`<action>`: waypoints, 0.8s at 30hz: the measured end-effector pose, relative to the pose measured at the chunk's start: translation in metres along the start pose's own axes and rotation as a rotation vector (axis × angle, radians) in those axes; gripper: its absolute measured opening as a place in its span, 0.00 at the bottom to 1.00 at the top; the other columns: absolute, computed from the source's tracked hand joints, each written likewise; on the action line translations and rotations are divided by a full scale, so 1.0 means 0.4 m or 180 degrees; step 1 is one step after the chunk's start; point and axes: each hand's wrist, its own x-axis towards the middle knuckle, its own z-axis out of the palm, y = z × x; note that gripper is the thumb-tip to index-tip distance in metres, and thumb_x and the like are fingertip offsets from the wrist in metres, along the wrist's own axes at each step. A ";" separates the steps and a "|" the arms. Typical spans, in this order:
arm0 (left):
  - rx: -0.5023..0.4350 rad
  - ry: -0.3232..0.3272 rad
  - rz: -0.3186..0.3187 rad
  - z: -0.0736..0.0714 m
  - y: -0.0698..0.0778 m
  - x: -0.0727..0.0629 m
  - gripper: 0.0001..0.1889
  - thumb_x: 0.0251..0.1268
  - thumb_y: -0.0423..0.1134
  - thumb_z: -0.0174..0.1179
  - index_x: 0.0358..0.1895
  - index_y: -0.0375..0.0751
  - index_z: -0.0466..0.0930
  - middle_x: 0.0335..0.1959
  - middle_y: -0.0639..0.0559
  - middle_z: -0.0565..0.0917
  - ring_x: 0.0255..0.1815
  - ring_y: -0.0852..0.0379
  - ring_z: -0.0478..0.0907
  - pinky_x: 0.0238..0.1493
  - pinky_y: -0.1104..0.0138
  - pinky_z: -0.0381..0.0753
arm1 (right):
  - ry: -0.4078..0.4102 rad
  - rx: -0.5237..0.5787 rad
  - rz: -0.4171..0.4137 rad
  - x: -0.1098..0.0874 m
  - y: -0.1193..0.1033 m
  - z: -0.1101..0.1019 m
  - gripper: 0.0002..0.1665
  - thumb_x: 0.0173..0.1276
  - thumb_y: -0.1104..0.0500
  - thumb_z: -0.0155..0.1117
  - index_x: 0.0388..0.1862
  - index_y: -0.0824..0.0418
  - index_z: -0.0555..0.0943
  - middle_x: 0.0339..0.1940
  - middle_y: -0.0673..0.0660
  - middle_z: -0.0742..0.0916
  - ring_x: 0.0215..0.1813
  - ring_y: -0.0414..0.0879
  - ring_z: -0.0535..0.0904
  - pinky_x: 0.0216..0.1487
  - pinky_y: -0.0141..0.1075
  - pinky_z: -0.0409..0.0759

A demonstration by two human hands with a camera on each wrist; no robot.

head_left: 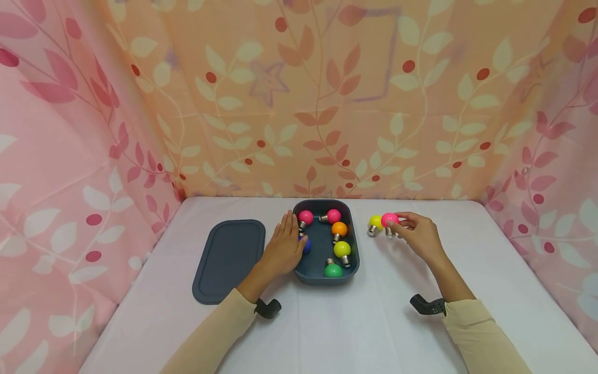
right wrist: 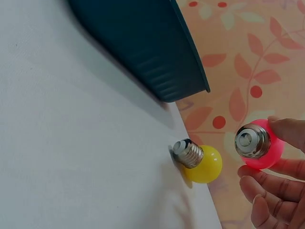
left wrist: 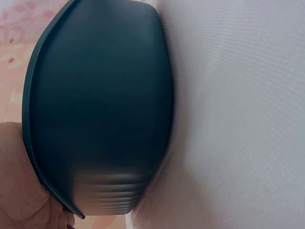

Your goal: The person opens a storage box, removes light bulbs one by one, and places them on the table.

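Note:
My right hand (head_left: 420,238) pinches a pink light bulb (head_left: 390,219) between thumb and fingers; its silver screw base points down in the head view. Just left of it, a yellow bulb (right wrist: 208,167) lies on the cloth. The dark blue-grey box (head_left: 322,281) stands at mid table with several bulbs inside: two pink, an orange bulb (head_left: 339,229), a yellow, a green bulb (head_left: 334,270) and a blue bulb (head_left: 307,244). Straight fingers of my left hand (head_left: 280,250) rest along the box's left rim, partly hiding the blue bulb. The left wrist view shows the box's outer wall (left wrist: 100,95).
A flat dark lid (head_left: 230,262) lies on the white cloth (head_left: 341,332), left of the box. Floral curtains (head_left: 317,104) enclose the table at the back and both sides. Each wrist wears a black camera mount (head_left: 427,305).

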 end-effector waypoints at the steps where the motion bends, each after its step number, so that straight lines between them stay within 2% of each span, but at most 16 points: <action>1: -0.0011 0.0009 -0.0001 0.000 0.000 0.000 0.38 0.84 0.53 0.38 0.81 0.29 0.40 0.83 0.37 0.38 0.83 0.44 0.31 0.80 0.50 0.40 | 0.0004 0.0007 0.0008 0.002 0.003 0.000 0.34 0.71 0.43 0.68 0.65 0.66 0.79 0.46 0.67 0.88 0.38 0.55 0.88 0.31 0.31 0.81; 5: -0.0013 0.0000 -0.0019 0.002 0.000 0.001 0.37 0.84 0.52 0.38 0.81 0.30 0.40 0.84 0.37 0.38 0.83 0.45 0.31 0.80 0.50 0.40 | 0.0033 0.0012 0.0030 0.006 0.016 -0.003 0.34 0.71 0.42 0.68 0.65 0.66 0.79 0.45 0.68 0.89 0.39 0.61 0.87 0.29 0.32 0.81; 9: -0.0013 -0.0005 -0.0032 0.003 0.000 0.001 0.37 0.84 0.52 0.38 0.81 0.30 0.40 0.84 0.38 0.37 0.83 0.45 0.31 0.80 0.51 0.39 | 0.0055 -0.0006 0.0081 0.007 0.023 -0.006 0.36 0.71 0.41 0.67 0.65 0.66 0.79 0.43 0.67 0.89 0.39 0.62 0.87 0.28 0.32 0.80; 18: 0.0004 -0.0005 -0.0016 0.009 -0.003 -0.001 0.37 0.84 0.53 0.38 0.81 0.29 0.40 0.84 0.38 0.38 0.83 0.45 0.31 0.80 0.51 0.40 | 0.0043 0.0012 0.0332 0.011 0.055 -0.004 0.40 0.70 0.38 0.67 0.65 0.69 0.77 0.43 0.69 0.89 0.39 0.60 0.88 0.28 0.31 0.79; 24: 0.0035 0.0015 -0.0003 0.004 -0.001 0.001 0.38 0.84 0.54 0.36 0.81 0.29 0.40 0.83 0.37 0.39 0.83 0.44 0.32 0.80 0.50 0.41 | 0.0086 0.0042 0.0275 0.021 0.079 0.003 0.36 0.70 0.43 0.69 0.63 0.70 0.79 0.43 0.69 0.89 0.33 0.55 0.88 0.26 0.31 0.80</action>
